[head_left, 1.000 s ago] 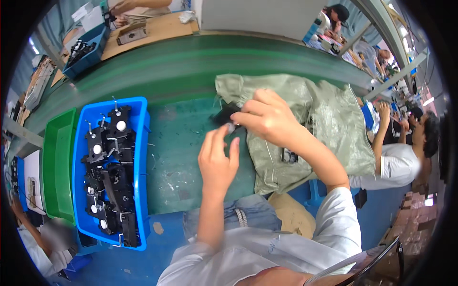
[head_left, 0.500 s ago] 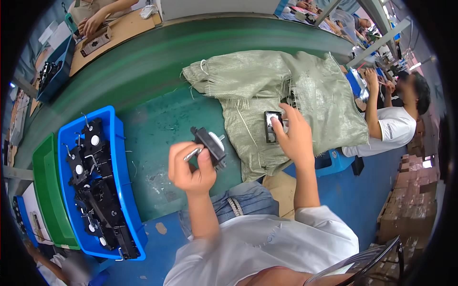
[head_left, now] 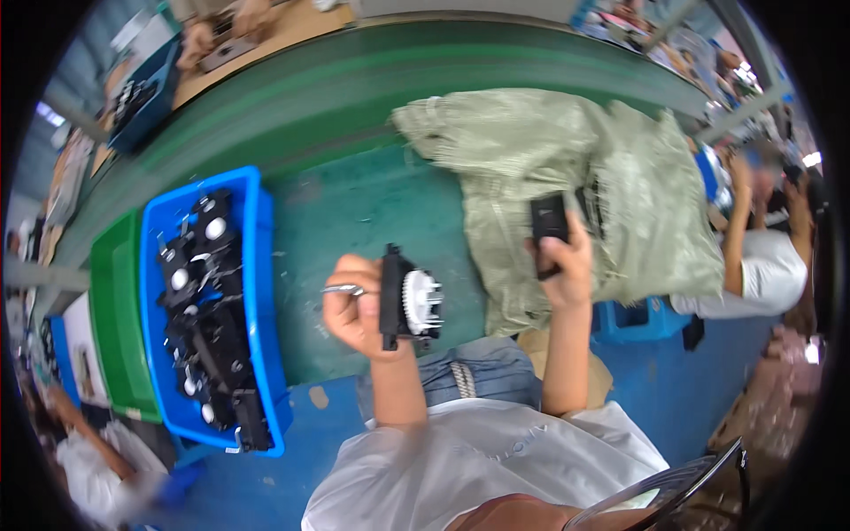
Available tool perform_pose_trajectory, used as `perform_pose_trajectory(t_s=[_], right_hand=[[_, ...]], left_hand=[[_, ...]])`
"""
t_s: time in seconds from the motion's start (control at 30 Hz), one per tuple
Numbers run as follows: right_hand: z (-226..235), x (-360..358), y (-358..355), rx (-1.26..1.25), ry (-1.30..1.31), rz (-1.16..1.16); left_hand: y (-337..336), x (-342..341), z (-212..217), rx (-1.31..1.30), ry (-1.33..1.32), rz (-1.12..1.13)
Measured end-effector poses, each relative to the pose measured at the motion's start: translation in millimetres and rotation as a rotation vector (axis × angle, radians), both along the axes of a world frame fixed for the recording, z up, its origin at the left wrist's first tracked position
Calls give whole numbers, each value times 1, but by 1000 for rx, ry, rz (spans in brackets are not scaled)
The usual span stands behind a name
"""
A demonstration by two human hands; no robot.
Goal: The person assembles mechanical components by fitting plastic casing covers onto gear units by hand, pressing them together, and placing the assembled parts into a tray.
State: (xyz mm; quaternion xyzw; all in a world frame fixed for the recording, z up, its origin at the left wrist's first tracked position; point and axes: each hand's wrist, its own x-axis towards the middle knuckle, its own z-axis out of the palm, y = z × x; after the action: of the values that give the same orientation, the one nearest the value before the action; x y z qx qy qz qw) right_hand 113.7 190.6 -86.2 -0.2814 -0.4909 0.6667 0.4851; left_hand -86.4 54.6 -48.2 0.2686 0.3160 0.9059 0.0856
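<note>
My left hand (head_left: 354, 310) is closed round a black plastic gear unit (head_left: 392, 296) above the green work surface. A white toothed wheel (head_left: 416, 303) sits on the unit's right side, and a bent metal rod (head_left: 342, 289) sticks out to the left of my fingers. Over the woven sack, my right hand (head_left: 568, 265) grips a flat black rectangular plastic part (head_left: 549, 228), upright with its plain face showing. The two parts are apart. Motion blurs their finer details.
A blue bin (head_left: 276, 354) at the left holds several black units with white discs and metal rods; a green tray (head_left: 113, 327) stands beside it. The greenish woven sack (head_left: 505, 133) covers the right of the work surface (head_left: 354, 203). Co-workers sit at the far left and right.
My right hand has tightened on the rectangular part, which now shows its plain black face. My left hand has turned the gear unit more upright, its white wheel facing right. The view has shifted.
</note>
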Motion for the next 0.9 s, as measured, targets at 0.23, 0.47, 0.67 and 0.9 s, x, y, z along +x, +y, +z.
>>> perform_pose_trajectory(t_s=[0.23, 0.47, 0.67, 0.9], right_hand=[[30, -58, 1, -138, 645, 246], [21, -97, -41, -202, 665, 351], [22, -109, -71, 12, 320, 271], [31, -109, -75, 233, 123, 258]], left_hand=[[0, -4, -8, 96, -141, -30], [2, -10, -14, -32, -190, -15], [3, -7, -12, -228, -136, 90], [6, 1, -1, -408, -23, 124]])
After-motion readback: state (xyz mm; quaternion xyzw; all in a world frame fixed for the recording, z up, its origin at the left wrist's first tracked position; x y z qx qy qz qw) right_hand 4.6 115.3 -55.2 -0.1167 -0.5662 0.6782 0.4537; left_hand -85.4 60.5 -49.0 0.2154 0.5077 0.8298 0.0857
